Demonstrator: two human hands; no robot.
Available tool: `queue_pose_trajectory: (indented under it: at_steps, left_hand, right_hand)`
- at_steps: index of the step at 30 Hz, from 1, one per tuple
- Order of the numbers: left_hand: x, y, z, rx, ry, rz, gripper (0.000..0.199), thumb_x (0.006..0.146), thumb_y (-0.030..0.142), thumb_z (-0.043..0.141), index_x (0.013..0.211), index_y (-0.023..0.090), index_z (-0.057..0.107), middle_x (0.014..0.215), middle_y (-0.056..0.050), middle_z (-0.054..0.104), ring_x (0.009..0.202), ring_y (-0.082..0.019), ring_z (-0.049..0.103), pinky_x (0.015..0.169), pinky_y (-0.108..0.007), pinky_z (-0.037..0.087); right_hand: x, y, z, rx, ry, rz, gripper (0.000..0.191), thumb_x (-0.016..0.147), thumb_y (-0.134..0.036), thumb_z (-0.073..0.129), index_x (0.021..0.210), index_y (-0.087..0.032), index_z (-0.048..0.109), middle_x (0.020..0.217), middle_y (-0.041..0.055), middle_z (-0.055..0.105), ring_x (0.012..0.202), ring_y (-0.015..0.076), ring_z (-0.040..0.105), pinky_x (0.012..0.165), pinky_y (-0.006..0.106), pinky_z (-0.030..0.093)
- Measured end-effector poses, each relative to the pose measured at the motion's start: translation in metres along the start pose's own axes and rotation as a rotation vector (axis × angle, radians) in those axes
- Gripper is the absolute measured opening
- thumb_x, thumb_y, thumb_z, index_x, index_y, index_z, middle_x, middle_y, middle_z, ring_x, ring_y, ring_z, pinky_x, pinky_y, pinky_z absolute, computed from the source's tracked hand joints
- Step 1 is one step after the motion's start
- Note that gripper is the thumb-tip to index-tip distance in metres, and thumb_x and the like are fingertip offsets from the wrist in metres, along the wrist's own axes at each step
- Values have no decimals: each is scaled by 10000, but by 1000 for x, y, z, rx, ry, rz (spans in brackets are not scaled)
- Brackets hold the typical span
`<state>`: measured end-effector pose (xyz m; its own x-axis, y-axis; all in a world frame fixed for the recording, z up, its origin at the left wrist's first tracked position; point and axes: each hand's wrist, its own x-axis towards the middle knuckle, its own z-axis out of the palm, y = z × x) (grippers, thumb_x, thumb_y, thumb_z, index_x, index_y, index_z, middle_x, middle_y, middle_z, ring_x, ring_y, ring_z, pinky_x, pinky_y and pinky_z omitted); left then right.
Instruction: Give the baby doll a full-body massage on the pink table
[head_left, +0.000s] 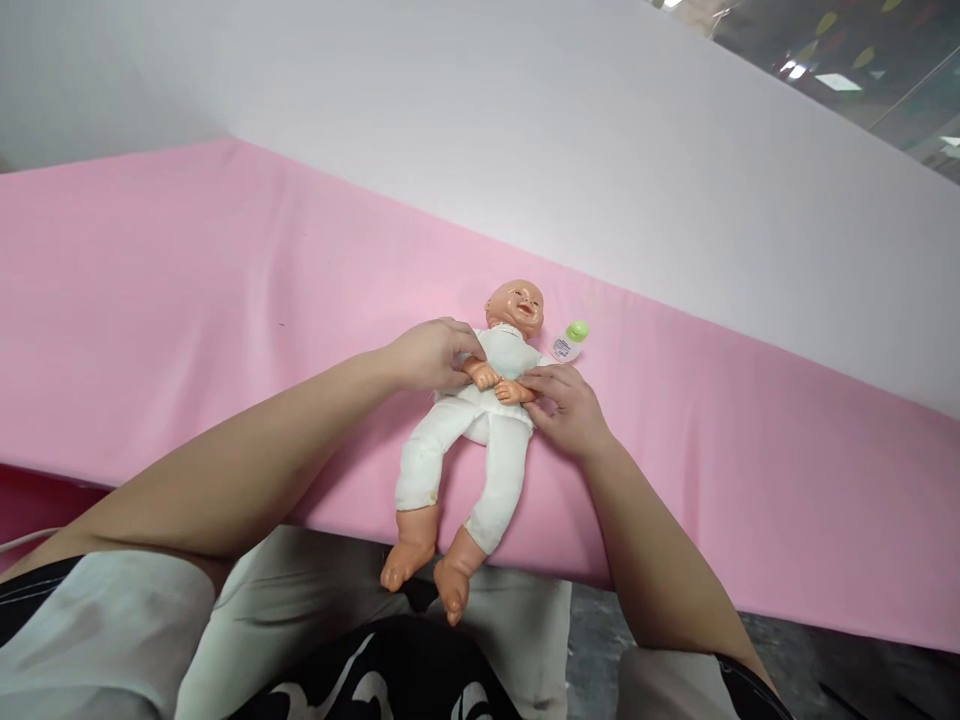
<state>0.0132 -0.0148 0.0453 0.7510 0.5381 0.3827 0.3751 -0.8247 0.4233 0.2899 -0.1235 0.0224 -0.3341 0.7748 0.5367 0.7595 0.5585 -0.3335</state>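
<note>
We have the doll on its back by the front edge of the pink worktop, its head toward the back edge and both feet jutting past the front. Our left hand pinches one of its forearms between thumb and fingers, and our right hand grips the other, the small hands nearly meeting over the belly. As we judge it, the step in hand is steadying the arms; the next move calls for a light, even hold, as the limbs look loosely joined. Head, hands and feet are glossy moulded plastic; torso and legs are padded white cloth, frayed at the ankles. Just beside its shoulder is a pale bottle with fine print and a rounded green cap. Behind the back edge rises a smooth white panel.
</note>
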Motion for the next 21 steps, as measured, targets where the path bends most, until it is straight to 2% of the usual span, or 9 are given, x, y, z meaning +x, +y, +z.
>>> queue_pose_trajectory:
  at_steps: [3, 5, 9, 11, 13, 15, 17, 21]
  left_hand:
    - [-1, -4, 2, -28, 17, -31, 296, 785, 360, 704, 1028, 223, 804, 987, -66, 750, 941, -231, 690, 834, -324, 519]
    - [-2, -8, 3, -73, 70, -98, 336, 782, 394, 714, 1062, 231, 803, 1013, -55, 766, 933, -226, 696, 818, -314, 518]
    - [-4, -21, 1, -213, 293, -347, 343, 793, 447, 724, 1047, 223, 779, 990, -31, 782, 848, -200, 690, 780, -296, 510]
    - [-5, -32, -1, -286, 406, -469, 321, 798, 445, 715, 1011, 208, 758, 951, -30, 766, 824, -193, 675, 744, -288, 498]
    - [-6, -45, -3, -335, 480, -583, 286, 791, 440, 714, 943, 199, 727, 887, -29, 737, 780, -185, 651, 695, -284, 478]
    - [-8, -60, -3, -366, 495, -683, 260, 778, 441, 729, 861, 197, 688, 829, -33, 711, 734, -182, 630, 665, -288, 465]
    - [-10, -75, -3, -409, 478, -761, 258, 764, 440, 749, 813, 199, 670, 806, -46, 709, 719, -190, 633, 658, -298, 471]
    - [-13, -92, -1, -444, 449, -856, 274, 751, 451, 773, 798, 193, 693, 818, -78, 737, 726, -214, 643, 638, -312, 473]
  right_hand:
    - [-1, 4, 1, 24, 49, 47, 284, 876, -248, 736, 1153, -299, 777, 1190, 51, 792, 1104, 276, 718, 1032, 511, 577]
    - [-3, 9, 0, 86, 116, 145, 299, 880, -306, 755, 1179, -295, 760, 1177, 50, 793, 1075, 267, 725, 1006, 493, 589]
    - [-7, 29, -7, 253, 341, 438, 478, 892, -457, 755, 1315, -250, 670, 1215, 90, 777, 1021, 248, 748, 899, 427, 626]
    - [-10, 43, -12, 295, 445, 535, 609, 897, -501, 745, 1415, -224, 584, 1211, 114, 773, 1012, 245, 756, 891, 413, 625]
    - [-14, 60, -16, 292, 497, 622, 713, 896, -520, 741, 1490, -210, 498, 1178, 124, 781, 992, 249, 762, 901, 426, 621]
    - [-20, 78, -16, 282, 499, 734, 752, 886, -527, 742, 1503, -203, 460, 1114, 117, 795, 933, 256, 768, 876, 445, 627]
    - [-25, 95, -14, 287, 460, 817, 699, 869, -520, 748, 1446, -213, 498, 1066, 103, 800, 860, 257, 768, 826, 449, 639]
    - [-31, 114, -10, 258, 387, 819, 603, 831, -491, 769, 1348, -254, 566, 1114, 88, 794, 839, 253, 759, 782, 441, 650]
